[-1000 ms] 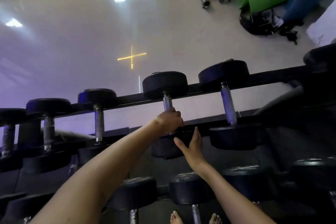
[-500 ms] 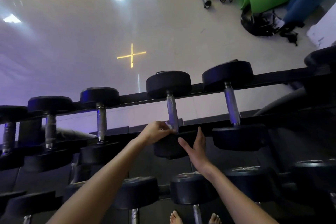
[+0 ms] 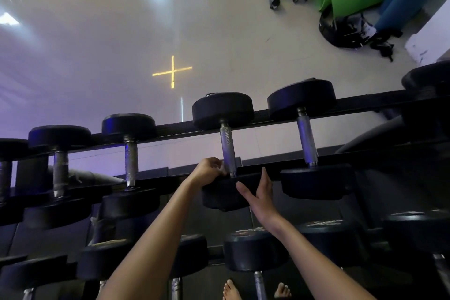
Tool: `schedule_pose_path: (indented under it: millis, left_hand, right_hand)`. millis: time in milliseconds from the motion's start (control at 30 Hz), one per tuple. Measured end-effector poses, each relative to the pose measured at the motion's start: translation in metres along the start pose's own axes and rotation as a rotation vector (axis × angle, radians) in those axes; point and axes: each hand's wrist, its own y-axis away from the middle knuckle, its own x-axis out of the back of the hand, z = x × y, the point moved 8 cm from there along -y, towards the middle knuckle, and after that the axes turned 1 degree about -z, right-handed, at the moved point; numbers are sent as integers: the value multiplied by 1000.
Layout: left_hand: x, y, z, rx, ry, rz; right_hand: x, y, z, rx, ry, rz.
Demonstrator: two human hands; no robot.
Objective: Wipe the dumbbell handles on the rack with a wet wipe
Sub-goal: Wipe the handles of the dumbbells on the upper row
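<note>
Now that the left hand (image 3: 209,170), gripping the handle (image 3: 227,146), has slid to its near end, this handle seems wiped; right hand (image 3: 259,196) open, steadying the weight (image 3: 219,198).

Black round-headed dumbbells (image 3: 222,109) lie side by side across the two rails of the dark rack (image 3: 175,128), with a further row below. We note each knurled steel handle (image 3: 307,139) spanning the gap between rails; the centre handle (image 3: 227,146) shows bare along most of its length.
</note>
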Motion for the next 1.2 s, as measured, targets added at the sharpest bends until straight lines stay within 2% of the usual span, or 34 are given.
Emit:
schedule_pose_path:
  millis: [167, 200, 300, 333, 467, 533, 667, 733, 867, 933, 1033, 1100, 1133, 1200]
  left_hand:
    - [15, 9, 14, -72, 49, 8]
    - [23, 9, 23, -123, 51, 84]
    - [56, 13, 54, -330, -57, 566]
    - [56, 14, 66, -419, -115, 663]
    - [17, 2, 82, -664, -446, 668]
    - [15, -5, 74, -634, -377, 647]
    - [36, -11, 54, -501, 108, 750]
    - [40, -19, 40, -368, 352, 762]
    - [29, -42, 12, -89, 964, 575]
    - [19, -53, 3, 49, 1111, 441]
    - [8, -59, -1, 137, 1251, 328]
    - [19, -58, 3, 16, 1204, 441]
    - [29, -52, 7, -80, 1084, 530]
    - [44, -37, 25, -268, 692, 658]
  right_hand:
    - [0, 1, -2, 5, -1, -9]
    - [0, 1, -2, 0, -8, -8]
    - [0, 2, -6, -45, -80, 26]
    - [0, 3, -8, -57, -103, 44]
    - [-1, 4, -12, -45, -75, 75]
    - [0, 6, -10, -54, -52, 95]
    - [0, 3, -2, -46, -70, 88]
    - [0, 3, -2, -34, -79, 78]
    - [-1, 3, -3, -37, -67, 70]
    - [0, 4, -5, -30, -71, 65]
    - [0, 6, -8, -19, -57, 62]
    - [1, 6, -8, -19, -55, 66]
    - [1, 6, -7, -25, -55, 65]
    - [1, 6, -5, -30, -65, 60]
